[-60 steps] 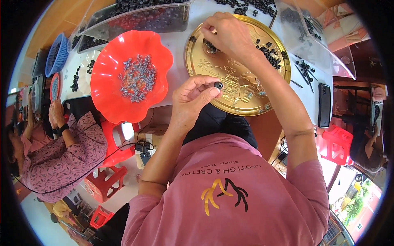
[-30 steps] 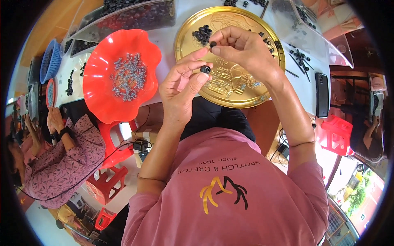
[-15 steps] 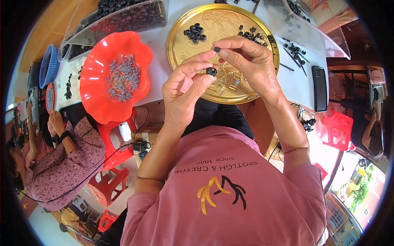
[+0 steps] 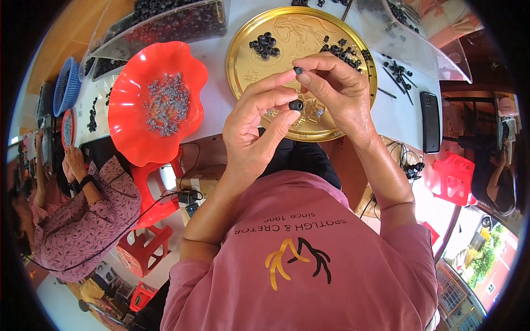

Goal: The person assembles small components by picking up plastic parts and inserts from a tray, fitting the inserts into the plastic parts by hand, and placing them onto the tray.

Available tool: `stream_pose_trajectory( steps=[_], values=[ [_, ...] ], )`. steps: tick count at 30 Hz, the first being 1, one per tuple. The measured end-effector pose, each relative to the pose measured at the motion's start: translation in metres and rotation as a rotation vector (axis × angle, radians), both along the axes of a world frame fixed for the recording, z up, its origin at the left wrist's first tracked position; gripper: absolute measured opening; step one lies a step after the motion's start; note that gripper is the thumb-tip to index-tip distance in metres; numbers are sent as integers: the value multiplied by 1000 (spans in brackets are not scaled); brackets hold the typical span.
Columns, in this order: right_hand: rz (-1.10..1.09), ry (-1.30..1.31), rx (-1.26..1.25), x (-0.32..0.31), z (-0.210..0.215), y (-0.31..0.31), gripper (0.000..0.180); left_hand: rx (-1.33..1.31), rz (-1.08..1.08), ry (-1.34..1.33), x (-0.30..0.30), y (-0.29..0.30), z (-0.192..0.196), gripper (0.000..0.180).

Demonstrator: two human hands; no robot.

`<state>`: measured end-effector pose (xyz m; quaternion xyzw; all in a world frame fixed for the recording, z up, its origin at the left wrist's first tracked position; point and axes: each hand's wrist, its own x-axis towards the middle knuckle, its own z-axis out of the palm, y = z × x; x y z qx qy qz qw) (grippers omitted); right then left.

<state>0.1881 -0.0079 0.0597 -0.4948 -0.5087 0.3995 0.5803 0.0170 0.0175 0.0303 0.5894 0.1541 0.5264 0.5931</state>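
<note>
Both my hands are raised over the near part of a round gold tray (image 4: 236, 77). My left hand (image 4: 249, 126) pinches a black, cap-like plastic piece (image 4: 296, 105) between thumb and fingers, a hole showing in its end. A smaller dark piece (image 4: 298, 70) is held between the thumb and forefinger of my right hand (image 4: 343, 95). The left forefinger reaches close to that smaller piece; whether they touch I cannot tell. On the tray lie a cluster of black ring-shaped parts (image 4: 264, 46), a heap of black parts (image 4: 343, 53) and small clear pieces (image 4: 314, 113) partly hidden by my hands.
Left of the tray is a red wavy-edged bowl (image 4: 127, 110) with small grey-clear pieces. Clear bins (image 4: 182, 25) of black parts stand behind it. A black phone (image 4: 429, 121) and black rods (image 4: 398, 83) lie at right. Another person's hands (image 4: 74, 163) show at far left.
Both hands have shifted slightly right and down. The black cap-like piece in my left hand has turned, so more of its side shows. The right hand keeps its pinch.
</note>
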Motion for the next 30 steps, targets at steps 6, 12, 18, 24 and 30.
stream_pose_trajectory(
  steps=[6,12,18,24,30],
  values=[
    [5,82,30,-5,2,-9,20,71,23,28,1,-1,1,21],
    [-2,247,-119,0,1,-7,20,-26,-39,-18,2,-2,-2,22],
    [-6,348,-174,3,0,-4,21,-67,-59,-51,0,1,-6,28],
    [146,623,-168,1,0,-1,21,37,-15,3,-1,2,-1,25],
    [237,740,-217,8,-2,3,19,-52,-31,-105,1,0,0,25]
  ],
)
